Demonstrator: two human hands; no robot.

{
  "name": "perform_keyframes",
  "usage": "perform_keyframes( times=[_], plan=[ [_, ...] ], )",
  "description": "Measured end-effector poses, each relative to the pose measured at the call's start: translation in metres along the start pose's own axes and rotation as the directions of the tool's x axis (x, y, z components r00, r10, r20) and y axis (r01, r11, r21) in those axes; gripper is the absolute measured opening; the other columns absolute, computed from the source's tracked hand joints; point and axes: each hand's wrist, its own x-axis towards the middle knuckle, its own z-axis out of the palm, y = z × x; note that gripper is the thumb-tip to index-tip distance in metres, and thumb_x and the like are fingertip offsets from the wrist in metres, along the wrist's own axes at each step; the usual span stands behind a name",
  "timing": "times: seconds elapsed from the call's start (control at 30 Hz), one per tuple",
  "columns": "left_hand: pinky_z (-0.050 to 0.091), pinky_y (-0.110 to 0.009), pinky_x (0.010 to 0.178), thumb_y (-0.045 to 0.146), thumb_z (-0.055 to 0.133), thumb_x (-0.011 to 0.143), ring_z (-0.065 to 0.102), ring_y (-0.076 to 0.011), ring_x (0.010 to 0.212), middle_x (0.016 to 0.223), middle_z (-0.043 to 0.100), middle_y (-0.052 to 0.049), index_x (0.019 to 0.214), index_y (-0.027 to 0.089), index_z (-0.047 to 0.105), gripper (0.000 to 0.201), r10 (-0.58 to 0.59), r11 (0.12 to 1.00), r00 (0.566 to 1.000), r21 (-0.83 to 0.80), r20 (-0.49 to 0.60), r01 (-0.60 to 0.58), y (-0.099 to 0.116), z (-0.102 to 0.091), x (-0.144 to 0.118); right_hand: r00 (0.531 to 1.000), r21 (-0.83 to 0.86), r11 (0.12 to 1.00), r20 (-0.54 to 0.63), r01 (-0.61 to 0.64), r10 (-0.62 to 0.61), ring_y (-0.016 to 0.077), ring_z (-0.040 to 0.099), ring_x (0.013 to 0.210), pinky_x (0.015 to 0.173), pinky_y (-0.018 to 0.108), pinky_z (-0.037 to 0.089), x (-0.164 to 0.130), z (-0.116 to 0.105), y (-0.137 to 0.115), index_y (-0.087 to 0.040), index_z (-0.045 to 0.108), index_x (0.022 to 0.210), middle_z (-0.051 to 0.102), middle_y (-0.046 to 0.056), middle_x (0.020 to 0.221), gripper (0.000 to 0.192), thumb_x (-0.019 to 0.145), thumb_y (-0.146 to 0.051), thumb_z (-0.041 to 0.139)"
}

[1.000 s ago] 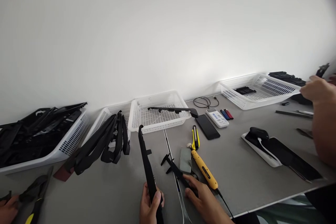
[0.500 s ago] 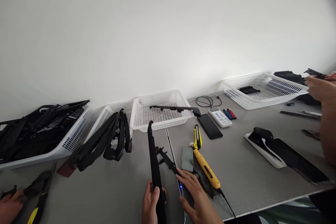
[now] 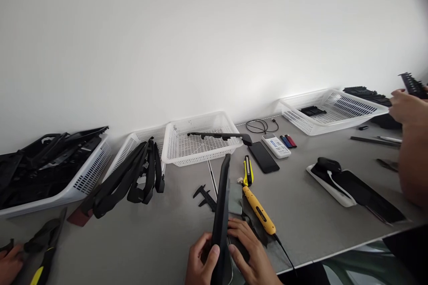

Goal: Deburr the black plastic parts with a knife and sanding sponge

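Currently, left hand (image 3: 202, 258) grips a long black plastic trim strip (image 3: 220, 218), fingers clamped round its lower end, thumb lying along the near face; strip stands steeply raised over the grey counter (image 3: 150, 240), in front of the central white basket. Right hand (image 3: 252, 256) just to the right of it, thumb and fingers apart; whether the fingertips touch the strip, cannot tell. A dark object shows under that palm, mostly hidden. Black caliper (image 3: 205, 198) on the counter left of the strip, its jaws toward the baskets, its beam passing behind the strip. Just right of the strip: grey-green block (image 3: 236, 200), partly covered; next to it a yellow corded hand tool (image 3: 259, 209), and above that a yellow utility knife (image 3: 248, 171). Central white basket (image 3: 187, 160) bears a second black strip (image 3: 220, 136) lying across it, one end over the rim. Neighbouring basket (image 3: 117, 160) has several black strips (image 3: 125, 182) leaning out over its front. Black phone (image 3: 264, 157) flat near the central basket. Far right, a co-worker's hand (image 3: 406, 107) holds a ribbed black part (image 3: 413, 84).
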Motion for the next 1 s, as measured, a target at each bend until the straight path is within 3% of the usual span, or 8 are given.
perform_keyframes(
  times=[0.1, 0.33, 0.43, 0.6, 0.8, 0.9, 1.0],
  plan=[
    [0.046, -0.027, 0.061, 0.065, 0.077, 0.082, 0.055, -0.0184, 0.063, 0.068, 0.063, -0.003, 0.082, 0.017, 0.078, 0.048, 0.054, 0.995, 0.998, 0.08, 0.012, -0.055, -0.004, 0.001, -0.001, 0.999, 0.075, 0.996, 0.027, -0.043, 0.041, 0.0323, 0.061, 0.135, 0.112, 0.047, 0.054, 0.003, -0.004, -0.007, -0.028, 0.073, 0.128, 0.074, 0.011, 0.128, 0.03, 0.109, -0.036, 0.051],
    [0.039, -0.027, 0.054, 0.069, 0.073, 0.083, 0.045, -0.0158, 0.057, 0.06, 0.053, -0.001, 0.071, 0.017, 0.074, 0.054, 0.027, 0.996, 0.999, 0.081, -0.019, -0.026, -0.004, 0.003, 0.001, 0.987, 0.139, 0.979, 0.085, -0.147, 0.136, 0.0314, 0.065, 0.123, 0.106, 0.046, 0.055, 0.004, -0.016, -0.019, -0.028, 0.077, 0.114, 0.076, 0.01, 0.117, 0.03, 0.109, -0.04, 0.05],
    [0.035, -0.026, 0.053, 0.07, 0.074, 0.082, 0.039, -0.0141, 0.056, 0.059, 0.047, 0.002, 0.07, 0.017, 0.071, 0.055, 0.015, 0.998, 0.999, 0.068, -0.032, -0.013, 0.0, 0.003, 0.002, 0.984, 0.071, 0.981, 0.029, -0.18, 0.178, 0.0307, 0.067, 0.117, 0.102, 0.045, 0.056, 0.003, -0.032, -0.019, -0.027, 0.076, 0.111, 0.076, 0.011, 0.116, 0.026, 0.107, -0.039, 0.053],
    [0.035, -0.027, 0.055, 0.073, 0.075, 0.08, 0.039, -0.0145, 0.057, 0.06, 0.044, 0.003, 0.068, 0.019, 0.067, 0.055, 0.002, 1.0, 0.999, 0.022, -0.037, -0.001, 0.004, 0.002, 0.003, 0.963, -0.11, 0.966, -0.165, -0.235, 0.215, 0.0332, 0.066, 0.115, 0.1, 0.049, 0.055, 0.008, -0.065, 0.0, -0.026, 0.075, 0.106, 0.075, 0.013, 0.117, 0.024, 0.105, -0.04, 0.056],
    [0.036, -0.027, 0.056, 0.072, 0.078, 0.078, 0.04, -0.0147, 0.059, 0.063, 0.046, 0.002, 0.07, 0.019, 0.067, 0.055, -0.024, 1.0, 0.999, 0.004, -0.025, 0.025, 0.006, -0.005, 0.004, 0.944, -0.328, 0.887, -0.16, -0.326, 0.288, 0.0335, 0.06, 0.125, 0.104, 0.052, 0.054, 0.004, -0.071, 0.036, -0.029, 0.07, 0.129, 0.062, 0.01, 0.142, 0.033, 0.097, -0.033, 0.06],
    [0.041, -0.028, 0.057, 0.073, 0.08, 0.075, 0.046, -0.0161, 0.059, 0.063, 0.049, 0.002, 0.073, 0.02, 0.069, 0.054, -0.08, 0.995, 0.994, -0.057, -0.072, 0.076, 0.003, -0.008, 0.006, 0.954, -0.399, 0.867, -0.135, -0.298, 0.266, 0.0333, 0.055, 0.133, 0.109, 0.055, 0.052, 0.0, -0.065, 0.041, -0.035, 0.068, 0.137, 0.052, 0.005, 0.157, 0.042, 0.098, -0.026, 0.054],
    [0.047, -0.029, 0.059, 0.073, 0.079, 0.077, 0.055, -0.0186, 0.062, 0.065, 0.057, 0.0, 0.082, 0.02, 0.072, 0.054, -0.129, 0.979, 0.986, -0.172, -0.104, 0.11, -0.003, -0.011, 0.008, 0.965, -0.446, 0.856, -0.1, -0.263, 0.244, 0.0339, 0.05, 0.139, 0.113, 0.059, 0.048, 0.001, -0.061, 0.038, -0.036, 0.073, 0.133, 0.045, 0.001, 0.165, 0.045, 0.097, -0.02, 0.051]
  ],
)
